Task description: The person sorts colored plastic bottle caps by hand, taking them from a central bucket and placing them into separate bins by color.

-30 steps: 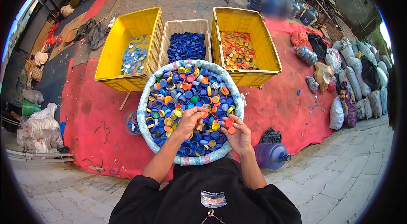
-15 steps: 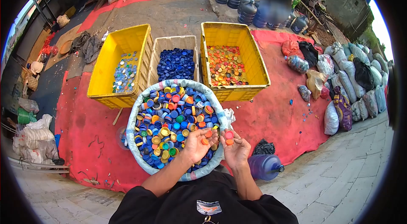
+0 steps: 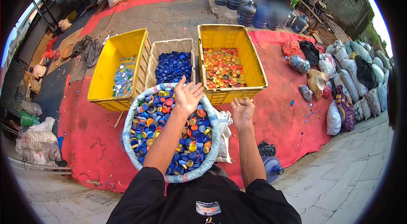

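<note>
Above the far rim of the round tub, noted left hand palm upward, fingers spread and released, near the close edge of the white crate of blue caps. Outside the tub's right rim, noted right hand raised, fingers curled inward; cannot tell whether around anything. Found mixed caps heaped across the tub, right up to its padded rim. Beyond, counted three crates abreast, with narrow slits at most between walls: white in the middle, left yellow crate with pale caps, right yellow crate with red and yellow caps. Found widest open room rightward, across the red mat toward stacked sacks. Nearer, marked a water jug on its side beside the right forearm.
</note>
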The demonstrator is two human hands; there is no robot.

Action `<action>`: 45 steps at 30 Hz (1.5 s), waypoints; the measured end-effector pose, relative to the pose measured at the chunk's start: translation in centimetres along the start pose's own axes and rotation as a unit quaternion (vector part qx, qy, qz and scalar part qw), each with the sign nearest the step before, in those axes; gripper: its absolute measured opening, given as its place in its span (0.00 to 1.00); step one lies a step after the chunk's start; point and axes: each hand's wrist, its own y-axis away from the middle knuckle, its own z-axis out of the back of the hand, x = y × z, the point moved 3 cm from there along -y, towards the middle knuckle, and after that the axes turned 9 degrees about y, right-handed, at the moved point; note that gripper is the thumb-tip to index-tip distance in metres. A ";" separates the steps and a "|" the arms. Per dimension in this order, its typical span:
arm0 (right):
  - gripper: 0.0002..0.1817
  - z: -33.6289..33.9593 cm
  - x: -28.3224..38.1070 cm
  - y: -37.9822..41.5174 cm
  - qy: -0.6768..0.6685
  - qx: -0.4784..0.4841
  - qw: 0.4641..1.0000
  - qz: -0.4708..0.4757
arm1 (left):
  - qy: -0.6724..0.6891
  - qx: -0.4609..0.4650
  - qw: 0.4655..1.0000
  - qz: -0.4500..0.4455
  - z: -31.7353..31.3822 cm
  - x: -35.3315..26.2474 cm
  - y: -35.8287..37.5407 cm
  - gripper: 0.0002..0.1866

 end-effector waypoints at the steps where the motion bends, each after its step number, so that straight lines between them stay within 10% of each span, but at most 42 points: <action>1: 0.31 0.8 -0.8 1.2 0.008 -0.014 1.000 -0.012 | 0.037 0.005 0.999 0.005 1.3 -0.6 1.1 0.43; 5: 0.37 2.5 -2.9 6.9 0.056 -0.071 0.994 -0.059 | 0.033 -0.021 0.999 -0.023 6.1 -2.7 6.0 0.20; 11: 0.31 2.8 -4.4 12.1 0.302 -0.013 0.953 0.027 | 0.004 -0.064 0.995 -0.076 11.4 -4.1 13.2 0.26; 19: 0.23 -1.3 -5.4 15.9 0.663 0.017 0.654 0.364 | -0.006 -0.105 0.990 -0.094 16.3 -3.2 18.8 0.23; 26: 0.24 -5.6 -7.6 17.0 0.733 0.100 0.561 0.372 | -0.040 -0.088 0.990 -0.099 16.3 -4.0 22.1 0.20; 45: 0.28 -9.2 -11.8 15.5 0.782 0.209 0.479 0.339 | -0.069 -0.104 0.985 -0.122 17.7 -4.2 24.3 0.10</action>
